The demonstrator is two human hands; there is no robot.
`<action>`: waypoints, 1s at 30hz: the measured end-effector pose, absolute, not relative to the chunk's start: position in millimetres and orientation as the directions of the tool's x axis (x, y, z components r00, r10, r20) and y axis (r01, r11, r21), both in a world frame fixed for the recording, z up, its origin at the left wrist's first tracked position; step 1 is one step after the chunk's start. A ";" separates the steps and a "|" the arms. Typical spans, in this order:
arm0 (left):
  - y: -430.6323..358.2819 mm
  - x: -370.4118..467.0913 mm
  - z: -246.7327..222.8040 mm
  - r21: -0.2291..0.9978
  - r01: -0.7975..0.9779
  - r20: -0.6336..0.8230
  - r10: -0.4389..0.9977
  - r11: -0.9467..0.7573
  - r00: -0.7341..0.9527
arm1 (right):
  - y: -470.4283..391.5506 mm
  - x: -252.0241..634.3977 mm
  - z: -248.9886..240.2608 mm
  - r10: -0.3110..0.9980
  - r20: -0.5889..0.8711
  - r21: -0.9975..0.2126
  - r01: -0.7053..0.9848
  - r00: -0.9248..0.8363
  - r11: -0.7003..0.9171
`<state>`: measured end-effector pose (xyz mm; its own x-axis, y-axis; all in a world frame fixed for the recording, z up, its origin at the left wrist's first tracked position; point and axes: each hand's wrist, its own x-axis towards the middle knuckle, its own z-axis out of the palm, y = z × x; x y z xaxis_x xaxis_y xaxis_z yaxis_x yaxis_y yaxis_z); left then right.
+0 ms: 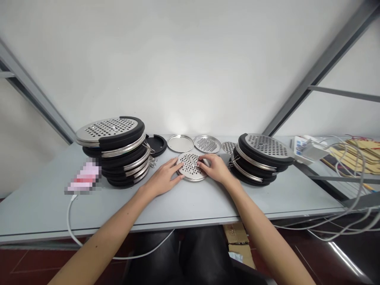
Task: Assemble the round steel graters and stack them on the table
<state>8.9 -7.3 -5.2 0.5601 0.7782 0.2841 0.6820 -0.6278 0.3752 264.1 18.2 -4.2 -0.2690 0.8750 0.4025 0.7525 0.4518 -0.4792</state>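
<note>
A round metal grater plate (192, 171) with rows of holes lies flat on the table, on what looks like a rimmed metal disc. My left hand (164, 176) holds its left edge, the fingers fairly straight on the rim and the thumb at the near side. My right hand (216, 168) is over the right part of the plate. Its thumb and index finger are pinched together at the surface; whatever is between them is too small to make out. Just behind are a plain shallow metal disc (180, 143), a rimmed grater disc (207, 144) and another perforated plate (229, 147).
Stacked black-and-metal grater units rise in a left stack (124, 156) and a right stack (255, 178). A black ring-shaped base (156, 145) sits behind the left stack. A blurred-out phone-like object (84, 178) has a white cable (69, 213). Cables and a power strip (301, 150) are at right.
</note>
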 end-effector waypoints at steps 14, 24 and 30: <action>-5.7 11.5 -8.4 0.366 0.695 0.260 0.785 -0.619 0.563 | 18.1 267.9 -5.9 0.893 0.414 -0.401 0.845 -0.176 0.353; -7.0 8.2 -6.0 0.276 0.809 0.029 0.846 -0.519 0.533 | 39.4 250.1 12.6 0.812 0.514 -0.551 0.619 -0.277 0.560; -6.5 0.6 -2.3 0.254 0.802 -0.010 0.827 -0.541 0.562 | 88.5 190.6 36.9 0.744 0.391 -0.408 0.623 -0.541 0.667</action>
